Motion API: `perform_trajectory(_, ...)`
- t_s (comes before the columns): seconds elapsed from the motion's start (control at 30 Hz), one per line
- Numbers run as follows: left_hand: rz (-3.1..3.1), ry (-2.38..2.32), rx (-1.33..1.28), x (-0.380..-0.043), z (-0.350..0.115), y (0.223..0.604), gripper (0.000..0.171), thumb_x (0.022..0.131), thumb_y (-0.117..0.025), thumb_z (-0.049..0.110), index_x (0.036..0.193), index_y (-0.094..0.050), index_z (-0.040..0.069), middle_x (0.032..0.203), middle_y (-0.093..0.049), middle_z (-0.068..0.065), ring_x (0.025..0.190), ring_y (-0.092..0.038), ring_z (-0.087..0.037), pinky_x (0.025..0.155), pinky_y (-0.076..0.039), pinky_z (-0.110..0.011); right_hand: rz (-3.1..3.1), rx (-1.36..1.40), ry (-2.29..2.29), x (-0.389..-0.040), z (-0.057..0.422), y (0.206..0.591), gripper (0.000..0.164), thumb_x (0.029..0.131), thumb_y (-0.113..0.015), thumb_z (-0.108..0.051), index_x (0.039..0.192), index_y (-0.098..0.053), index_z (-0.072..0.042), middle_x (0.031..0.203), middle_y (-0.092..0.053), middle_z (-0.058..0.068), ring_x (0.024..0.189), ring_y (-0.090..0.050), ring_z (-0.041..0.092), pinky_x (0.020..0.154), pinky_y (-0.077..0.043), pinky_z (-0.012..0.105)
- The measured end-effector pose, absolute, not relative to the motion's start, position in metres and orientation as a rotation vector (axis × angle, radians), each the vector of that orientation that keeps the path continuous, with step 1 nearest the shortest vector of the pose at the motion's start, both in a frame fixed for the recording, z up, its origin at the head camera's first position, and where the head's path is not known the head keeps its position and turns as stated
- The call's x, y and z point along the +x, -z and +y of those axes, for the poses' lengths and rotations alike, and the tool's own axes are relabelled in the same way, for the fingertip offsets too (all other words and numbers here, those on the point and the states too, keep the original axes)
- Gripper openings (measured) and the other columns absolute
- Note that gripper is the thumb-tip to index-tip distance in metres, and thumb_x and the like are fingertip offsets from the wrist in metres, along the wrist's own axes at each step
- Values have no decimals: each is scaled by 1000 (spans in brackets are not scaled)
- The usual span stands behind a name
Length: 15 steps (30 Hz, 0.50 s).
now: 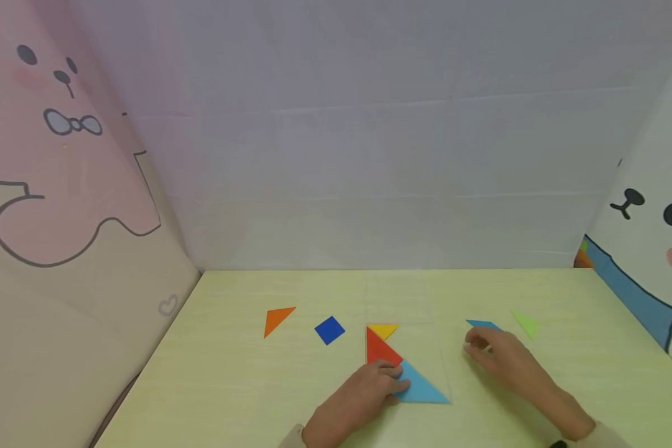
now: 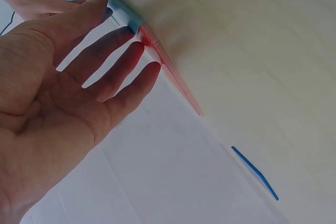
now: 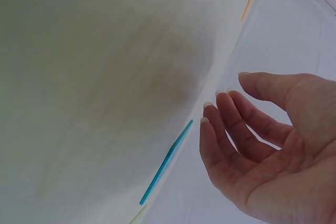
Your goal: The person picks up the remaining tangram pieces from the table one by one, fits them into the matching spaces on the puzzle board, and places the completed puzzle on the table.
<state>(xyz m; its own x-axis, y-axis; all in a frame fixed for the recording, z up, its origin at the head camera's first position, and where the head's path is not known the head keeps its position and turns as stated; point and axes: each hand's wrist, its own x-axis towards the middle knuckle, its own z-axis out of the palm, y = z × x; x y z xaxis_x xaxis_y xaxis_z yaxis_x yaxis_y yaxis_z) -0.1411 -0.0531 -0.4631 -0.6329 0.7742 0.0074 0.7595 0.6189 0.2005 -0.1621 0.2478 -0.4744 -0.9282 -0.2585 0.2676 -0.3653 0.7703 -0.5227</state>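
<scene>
My left hand (image 1: 364,393) rests its fingertips on a red triangle (image 1: 379,348) and a light blue triangle (image 1: 422,387), which lie edge to edge and are partly covered by it. In the left wrist view its fingers reach out nearly straight along the two pieces. A small yellow triangle (image 1: 384,330) sits against the upper slanted side of the red one. My right hand (image 1: 506,359) hangs loosely curved over the table with nothing between thumb and fingers. Just beyond it lies a blue tile (image 1: 481,323), partly hidden by the hand; the right wrist view shows this tile (image 3: 167,162) edge-on.
An orange triangle (image 1: 277,320) and a dark blue square (image 1: 330,330) lie apart on the left of the pale table (image 1: 213,386). A light green triangle (image 1: 526,324) lies at the far right. White cloth (image 1: 392,155) hangs behind, with cartoon-printed cloth at both sides.
</scene>
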Motion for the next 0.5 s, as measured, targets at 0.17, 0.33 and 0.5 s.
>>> perform_trajectory(0.17, 2760, -281, 1303, -140, -53, 463, 39, 94, -75, 17, 133, -71, 18, 131, -69, 1, 119, -61, -12, 102, -49, -22, -2810, 443, -844, -168, 256, 474, 9, 92, -77, -9, 97, -70, -6, 92, -71, -2, 83, -69, 21, 70, -57, 34)
perform_trajectory(0.33, 2769, -276, 1319, -140, -54, 464, 39, 94, -75, 17, 132, -72, 18, 131, -69, 1, 118, -61, -12, 102, -48, -22, -2841, 377, -868, -172, 264, 472, 13, 93, -75, -10, 100, -68, -1, 95, -71, 6, 88, -69, 30, 74, -58, 45)
perform_trajectory(0.5, 2778, -253, 1337, -140, -53, 465, 38, 94, -75, 18, 132, -72, 18, 130, -69, 1, 117, -61, -11, 102, -47, -21, -2868, 336, -854, -175, 271, 470, 22, 92, -75, -9, 105, -66, 6, 97, -68, 13, 89, -67, 34, 76, -57, 50)
